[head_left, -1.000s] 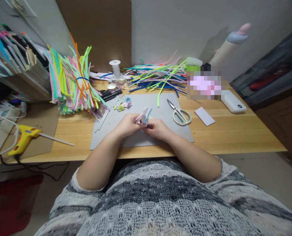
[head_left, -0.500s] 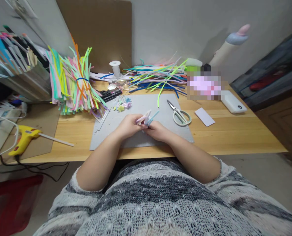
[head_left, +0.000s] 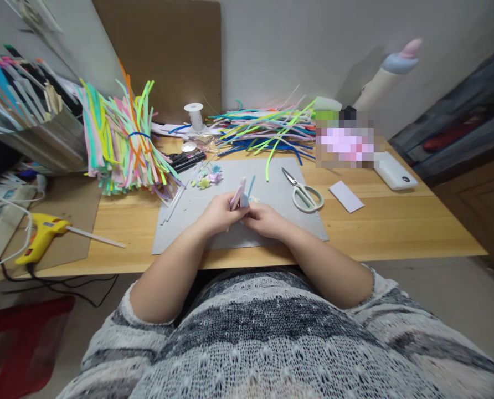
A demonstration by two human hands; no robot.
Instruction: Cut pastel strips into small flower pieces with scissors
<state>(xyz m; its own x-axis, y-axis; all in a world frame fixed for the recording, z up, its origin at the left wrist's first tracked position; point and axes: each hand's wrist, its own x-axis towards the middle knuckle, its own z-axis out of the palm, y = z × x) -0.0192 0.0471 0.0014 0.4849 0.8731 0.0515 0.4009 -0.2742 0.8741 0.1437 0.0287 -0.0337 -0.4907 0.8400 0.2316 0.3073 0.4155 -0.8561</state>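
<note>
Over the grey mat [head_left: 272, 244], my two hands meet around a few short pastel pipe cleaners [head_left: 242, 191], pink, white and light blue. My left hand [head_left: 221, 213] is closed on them, with their ends sticking up past the thumb. Close against it, my right hand [head_left: 264, 220] pinches the lower part of the same bunch; its fingertips are partly hidden. Small pastel pipe-cleaner flowers [head_left: 207, 177] lie on the mat beyond my left hand. To the right of my hands are scissors [head_left: 303, 191] with pale handles.
A tied bundle of pipe cleaners [head_left: 126, 138] stands at the left, with loose pipe cleaners [head_left: 267, 130] along the back. A yellow glue gun [head_left: 43, 233] lies at far left. A white card [head_left: 346, 197] and a white box [head_left: 395, 172] are at right. A wire spool [head_left: 195, 117] stands behind.
The pipe cleaners have turned in my hands: their ends leaned to the right and now point more upright. Both hands stay in nearly the same place.
</note>
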